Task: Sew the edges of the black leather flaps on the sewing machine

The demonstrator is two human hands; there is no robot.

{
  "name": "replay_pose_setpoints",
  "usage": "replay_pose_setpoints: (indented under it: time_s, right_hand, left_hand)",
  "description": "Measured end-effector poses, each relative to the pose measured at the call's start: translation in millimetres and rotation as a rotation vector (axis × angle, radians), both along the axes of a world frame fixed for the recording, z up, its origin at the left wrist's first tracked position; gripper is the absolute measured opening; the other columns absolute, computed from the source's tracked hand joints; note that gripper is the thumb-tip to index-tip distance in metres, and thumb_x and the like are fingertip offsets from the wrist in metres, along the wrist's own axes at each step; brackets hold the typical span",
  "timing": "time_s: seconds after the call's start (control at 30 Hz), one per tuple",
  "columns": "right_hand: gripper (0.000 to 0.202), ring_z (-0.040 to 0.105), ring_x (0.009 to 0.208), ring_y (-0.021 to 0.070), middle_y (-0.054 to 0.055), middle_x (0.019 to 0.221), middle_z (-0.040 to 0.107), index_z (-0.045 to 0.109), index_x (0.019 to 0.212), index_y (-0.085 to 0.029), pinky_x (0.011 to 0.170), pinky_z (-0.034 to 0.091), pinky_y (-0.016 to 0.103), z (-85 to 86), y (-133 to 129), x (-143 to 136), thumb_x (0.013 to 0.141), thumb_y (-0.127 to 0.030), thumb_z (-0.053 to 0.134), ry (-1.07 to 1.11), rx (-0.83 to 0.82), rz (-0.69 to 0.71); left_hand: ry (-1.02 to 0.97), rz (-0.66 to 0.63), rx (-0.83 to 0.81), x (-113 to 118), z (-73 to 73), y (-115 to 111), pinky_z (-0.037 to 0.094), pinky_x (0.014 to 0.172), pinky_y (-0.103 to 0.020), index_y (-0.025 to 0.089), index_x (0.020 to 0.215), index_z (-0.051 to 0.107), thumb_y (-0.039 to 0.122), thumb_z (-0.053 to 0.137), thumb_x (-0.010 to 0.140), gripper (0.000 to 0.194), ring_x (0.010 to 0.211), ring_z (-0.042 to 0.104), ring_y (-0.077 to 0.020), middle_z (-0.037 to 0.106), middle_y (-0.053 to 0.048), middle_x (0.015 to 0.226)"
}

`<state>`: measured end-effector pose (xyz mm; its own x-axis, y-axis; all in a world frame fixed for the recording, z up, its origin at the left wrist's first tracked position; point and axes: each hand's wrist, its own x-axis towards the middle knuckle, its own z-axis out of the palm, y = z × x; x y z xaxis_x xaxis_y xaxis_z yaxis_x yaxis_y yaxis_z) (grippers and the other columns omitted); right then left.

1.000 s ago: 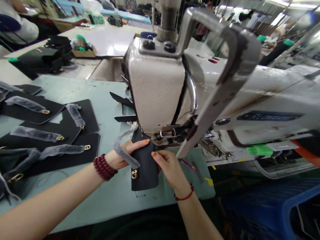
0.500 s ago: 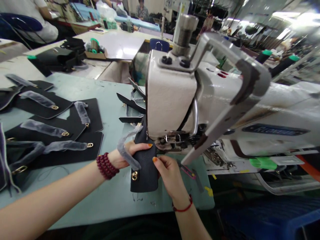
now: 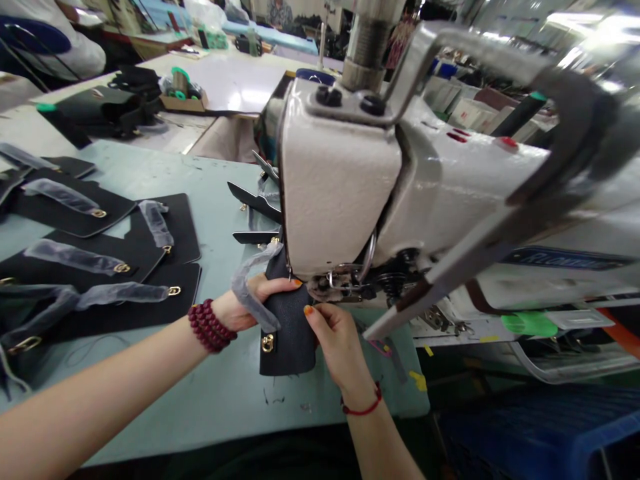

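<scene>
A black leather piece (image 3: 289, 340) lies under the head of a white sewing machine (image 3: 335, 180). It bears a gold clasp (image 3: 268, 343) and a handle in clear wrap (image 3: 243, 283). Gripping its left side, my left hand (image 3: 250, 303) has the thumb on top near the machine's foot; the fingers go beneath the wrapped handle. My right hand (image 3: 336, 340) pinches the right edge of the same piece between thumb and fingers. Part of the leather is hidden behind the machine head.
More black leather pieces (image 3: 175, 227) with wrapped handles lie on the pale green table (image 3: 165, 393) at the left. Others stand behind the machine. Pink-handled snips (image 3: 383, 348) rest right of my right hand. A blue crate (image 3: 540, 433) is at lower right.
The view has moved nearer the machine. The leather piece has shifted slightly away from me, its near edge now higher in view, with both hands still on it.
</scene>
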<state>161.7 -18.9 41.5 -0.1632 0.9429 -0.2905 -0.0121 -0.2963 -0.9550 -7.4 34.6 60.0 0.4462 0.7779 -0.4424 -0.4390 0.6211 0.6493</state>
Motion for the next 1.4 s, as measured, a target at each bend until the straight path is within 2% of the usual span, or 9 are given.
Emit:
replay_pose_setpoints:
  time_s: [0.13,0.4,0.53,0.63,0.77,0.83,1.03,1.27,1.4]
  right_hand:
    - [0.037,0.042,0.056,0.0103,-0.002,0.06,0.047,0.058,0.069,-0.015,0.05,0.031,0.021,-0.4,-1.0,-0.3,0.087,-0.047,0.059,-0.003,0.006,-0.004]
    - [0.038,0.037,0.055,0.0097,-0.003,0.058,0.042,0.053,0.064,-0.016,0.05,0.027,0.022,-5.7,-1.3,-3.5,0.087,-0.046,0.057,-0.034,0.05,-0.029]
    - [0.039,0.035,0.055,0.0098,-0.003,0.058,0.04,0.052,0.063,-0.016,0.051,0.026,0.023,-7.0,-1.7,-5.0,0.087,-0.047,0.057,-0.036,0.05,-0.052]
    - [0.039,0.036,0.054,0.0099,-0.003,0.057,0.04,0.052,0.063,-0.016,0.05,0.026,0.023,-7.8,-1.1,-5.5,0.087,-0.047,0.058,-0.029,0.043,-0.059]
    - [0.038,0.036,0.056,0.0101,-0.002,0.059,0.043,0.053,0.064,-0.016,0.051,0.027,0.023,-10.2,0.8,-5.4,0.086,-0.046,0.059,-0.004,0.054,-0.067]
    - [0.038,0.036,0.057,0.0103,-0.002,0.06,0.043,0.053,0.064,-0.016,0.051,0.027,0.023,-11.3,1.7,-5.2,0.086,-0.046,0.059,-0.009,0.057,-0.065]
    - [0.039,0.033,0.057,0.01,-0.003,0.06,0.038,0.051,0.064,-0.016,0.052,0.025,0.024,-11.2,1.4,-4.9,0.087,-0.047,0.059,-0.022,0.067,-0.065]
    - [0.039,0.036,0.058,0.0106,-0.002,0.061,0.043,0.057,0.066,-0.015,0.052,0.028,0.023,-6.6,1.2,-1.5,0.088,-0.047,0.057,-0.046,0.06,-0.024]
    - [0.038,0.04,0.058,0.011,-0.001,0.061,0.048,0.061,0.067,-0.014,0.053,0.028,0.024,-0.8,1.4,1.3,0.09,-0.044,0.055,-0.19,0.14,-0.005]
  left_hand:
    - [0.002,0.005,0.0,1.1,3.2,0.6,0.062,0.068,-0.025,0.016,0.089,0.079,0.02,0.087,0.062,0.028,0.074,0.075,-0.0189,0.075,0.001,0.065]
    - [0.003,0.041,0.008,3.8,7.4,-0.6,0.062,0.065,-0.023,0.011,0.102,0.076,0.019,0.09,0.06,0.045,0.068,0.074,-0.0178,0.076,-0.002,0.067]
    - [0.019,0.042,-0.001,3.4,6.0,-0.8,0.062,0.066,-0.024,0.011,0.101,0.076,0.019,0.089,0.06,0.044,0.07,0.075,-0.0183,0.079,-0.005,0.079]
    - [0.028,0.031,0.0,3.1,5.7,-0.4,0.061,0.063,-0.023,0.011,0.093,0.077,0.021,0.09,0.058,0.039,0.067,0.074,-0.0175,0.079,-0.004,0.074]
    - [0.031,0.036,0.024,3.8,5.3,1.7,0.06,0.063,-0.021,0.013,0.069,0.073,0.023,0.09,0.058,0.023,0.063,0.072,-0.0154,0.075,-0.001,0.066]
    - [0.049,0.041,0.038,4.3,5.0,2.7,0.06,0.063,-0.023,0.014,0.067,0.072,0.023,0.089,0.059,0.021,0.063,0.072,-0.0158,0.075,-0.001,0.065]
    - [0.074,0.034,0.031,3.1,3.2,1.9,0.061,0.068,-0.026,0.012,0.073,0.073,0.027,0.091,0.058,0.028,0.074,0.074,-0.02,0.08,-0.008,0.087]
    - [0.05,0.043,0.012,3.6,2.3,0.2,0.06,0.063,-0.021,0.013,0.095,0.078,0.023,0.09,0.059,0.039,0.066,0.072,-0.0154,0.074,0.001,0.065]
    - [0.081,0.049,0.018,4.6,2.9,-0.6,0.062,0.069,-0.025,0.014,0.096,0.078,0.022,0.089,0.06,0.038,0.071,0.074,-0.0181,0.078,-0.002,0.075]
